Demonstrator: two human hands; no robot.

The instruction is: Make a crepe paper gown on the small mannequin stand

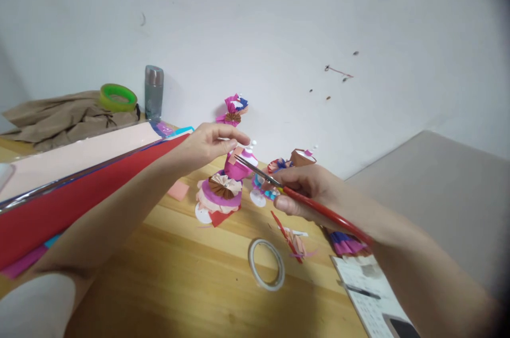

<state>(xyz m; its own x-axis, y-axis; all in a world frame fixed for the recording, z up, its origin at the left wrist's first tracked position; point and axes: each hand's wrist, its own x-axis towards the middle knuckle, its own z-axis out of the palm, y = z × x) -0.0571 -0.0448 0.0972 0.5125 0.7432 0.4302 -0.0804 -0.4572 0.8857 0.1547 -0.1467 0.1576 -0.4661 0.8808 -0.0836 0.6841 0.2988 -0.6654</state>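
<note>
R hand (306,189) grips brush (319,208) — L hand (207,144) steadies doll (227,189).

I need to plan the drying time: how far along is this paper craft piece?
The tiered paper figure already stands assembled, with pleated rosettes on its layers; other small paper pieces sit behind it. In hand: the left hand steadies the figure's top while the right hand holds a red-handled brush, tip at the pink upper tier. Scraps and a tape ring lie unused, so finishing seems to remain.
</note>
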